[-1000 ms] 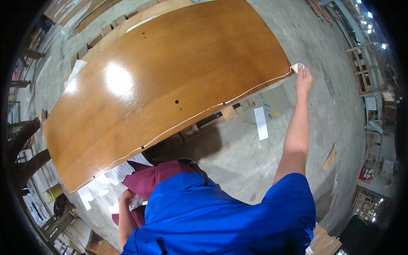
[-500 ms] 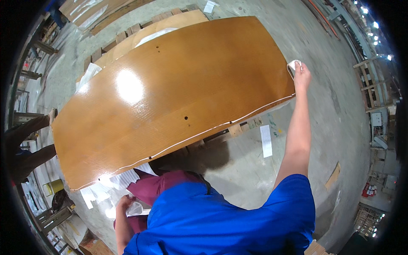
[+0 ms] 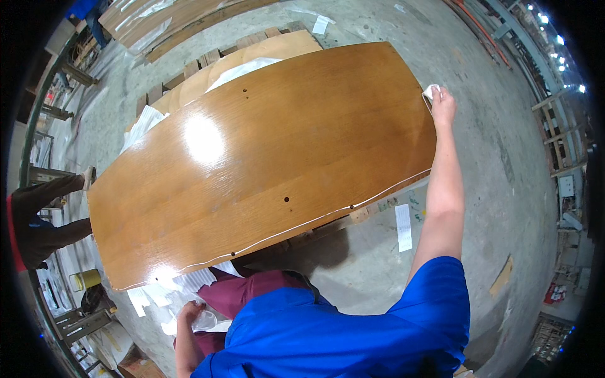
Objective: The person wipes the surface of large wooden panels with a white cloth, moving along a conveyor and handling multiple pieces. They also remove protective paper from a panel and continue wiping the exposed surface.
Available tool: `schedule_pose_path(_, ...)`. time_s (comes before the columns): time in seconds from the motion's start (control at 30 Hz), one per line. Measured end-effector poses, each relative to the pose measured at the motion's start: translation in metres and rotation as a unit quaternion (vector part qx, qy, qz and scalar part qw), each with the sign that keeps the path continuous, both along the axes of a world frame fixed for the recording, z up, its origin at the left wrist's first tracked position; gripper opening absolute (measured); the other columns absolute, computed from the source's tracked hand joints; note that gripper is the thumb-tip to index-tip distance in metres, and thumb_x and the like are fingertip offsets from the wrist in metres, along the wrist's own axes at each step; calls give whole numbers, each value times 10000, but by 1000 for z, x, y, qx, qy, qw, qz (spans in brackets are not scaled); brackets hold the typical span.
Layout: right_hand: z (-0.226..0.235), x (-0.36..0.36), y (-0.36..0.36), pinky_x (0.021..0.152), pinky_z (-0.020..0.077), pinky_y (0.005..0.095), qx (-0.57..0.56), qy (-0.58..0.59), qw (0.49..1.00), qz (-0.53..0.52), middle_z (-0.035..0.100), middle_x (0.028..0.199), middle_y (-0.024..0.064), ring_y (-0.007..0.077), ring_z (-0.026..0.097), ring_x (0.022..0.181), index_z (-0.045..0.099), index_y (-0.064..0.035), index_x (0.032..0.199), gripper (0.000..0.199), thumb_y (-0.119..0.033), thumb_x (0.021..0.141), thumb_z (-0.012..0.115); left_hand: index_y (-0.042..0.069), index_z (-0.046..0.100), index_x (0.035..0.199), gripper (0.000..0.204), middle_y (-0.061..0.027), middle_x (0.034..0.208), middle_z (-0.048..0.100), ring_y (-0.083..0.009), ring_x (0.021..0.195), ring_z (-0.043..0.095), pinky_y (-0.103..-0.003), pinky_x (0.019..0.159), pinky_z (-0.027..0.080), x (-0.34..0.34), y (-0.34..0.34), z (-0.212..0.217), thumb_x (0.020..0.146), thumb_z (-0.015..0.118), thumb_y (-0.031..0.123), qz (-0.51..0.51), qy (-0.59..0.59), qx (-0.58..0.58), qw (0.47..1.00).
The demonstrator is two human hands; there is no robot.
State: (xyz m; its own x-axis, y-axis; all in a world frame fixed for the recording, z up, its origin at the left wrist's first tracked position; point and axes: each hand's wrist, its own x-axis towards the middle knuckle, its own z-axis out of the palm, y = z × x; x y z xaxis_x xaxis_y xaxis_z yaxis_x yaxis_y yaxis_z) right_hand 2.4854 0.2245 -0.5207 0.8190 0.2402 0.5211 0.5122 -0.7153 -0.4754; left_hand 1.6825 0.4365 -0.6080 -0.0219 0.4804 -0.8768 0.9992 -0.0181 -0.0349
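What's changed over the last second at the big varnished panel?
The right hand, pressing a white cloth, has slid along the wooden panel's right edge toward the far corner. The left hand stays low by the white sheets at the panel's near-left corner. The panel itself hasn't shifted on its supports.

A white rectangular paper label (image 3: 403, 227) lies on the grey floor at four o'clock, just beside the wooden panel's edge. Another white sheet (image 3: 320, 24) lies at twelve o'clock. Red-and-white packages (image 3: 556, 293) sit at four o'clock, near the rim.
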Motion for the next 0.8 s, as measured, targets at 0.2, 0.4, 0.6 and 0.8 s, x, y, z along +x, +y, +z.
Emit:
schedule_pose_path(0.2,4,10,2,740,467,409,9,26,1000,14,627,891,221,373,605,859,618,-24,996,326,-307,859,537,-19,629,991,493,-192,963,628,-292,895,578,-392,775,448,5,2,0,746,640,409,-36,8,4,999)
schedule_pose_path(0.4,8,16,32,727,463,413,24,45,998,27,629,880,212,368,606,849,618,-49,987,303,-311,864,531,-50,632,941,459,-178,844,656,-260,772,608,-381,698,464,8,1,1,733,680,356,-29,-4,22,999)
schedule_pose_path(0.6,10,41,66,722,462,413,12,28,999,45,628,883,211,364,607,850,613,-45,996,319,-321,865,523,-47,630,968,536,-184,929,657,-306,851,618,-400,758,465,9,-1,2,719,663,426,-48,38,16,998)
schedule_pose_path(0.8,10,68,103,729,458,422,9,-5,998,59,624,875,212,374,597,844,612,-42,968,307,-314,865,516,-28,627,996,546,-210,973,642,-310,895,614,-394,788,462,13,-4,6,718,650,442,-13,51,13,999)
